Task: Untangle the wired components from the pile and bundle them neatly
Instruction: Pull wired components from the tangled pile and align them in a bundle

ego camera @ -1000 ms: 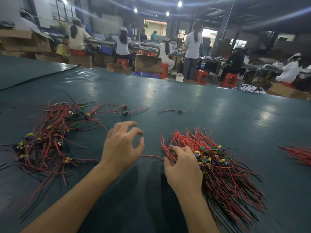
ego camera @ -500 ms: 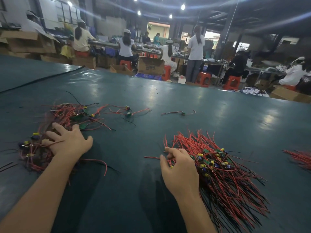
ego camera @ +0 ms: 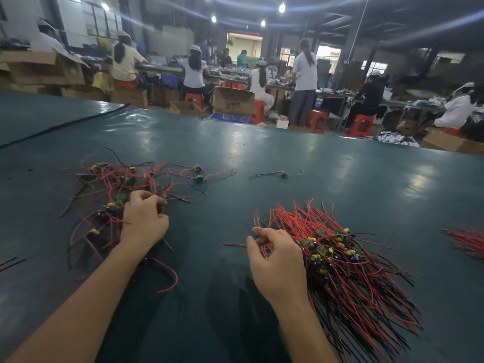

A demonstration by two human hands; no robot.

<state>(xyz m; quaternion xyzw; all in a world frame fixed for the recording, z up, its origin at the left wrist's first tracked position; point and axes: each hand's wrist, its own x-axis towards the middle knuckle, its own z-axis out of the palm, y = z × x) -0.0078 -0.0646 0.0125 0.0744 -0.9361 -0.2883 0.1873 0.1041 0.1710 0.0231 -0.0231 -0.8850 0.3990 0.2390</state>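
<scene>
Tangled pile: the loose heap of wired components (ego camera: pixel 110 179), red and dark wires with small green boards and yellow parts, lies on the left part of the bench (ego camera: pixel 327 163).
Left hand: the left hand (ego camera: pixel 144 221) is closed, and its curled fingers grip some wires at the near right edge of the tangled pile.
Left arm: the bare forearm comes from the lower left corner and lies low over the near wires of the pile.
Bundle: the bundle (ego camera: pixel 353 279) lies to the right. Its wires are roughly parallel and fan toward the lower right, and the boards are gathered near its middle.
Right hand: the right hand (ego camera: pixel 277 260) is at the left edge of the bundle, back upward. Thumb and curled fingers pinch red wires there, and one red wire (ego camera: pixel 233 244) sticks out to the left.
Single component: one wired piece (ego camera: pixel 284 174) lies alone farther back, apart from both heaps.
Right edge: more red wires (ego camera: pixel 468 242) are partly cut off by the frame.
Background: people sit on red stools (ego camera: pixel 315 120) at work tables, with a cardboard box (ego camera: pixel 233 100) on the floor.
</scene>
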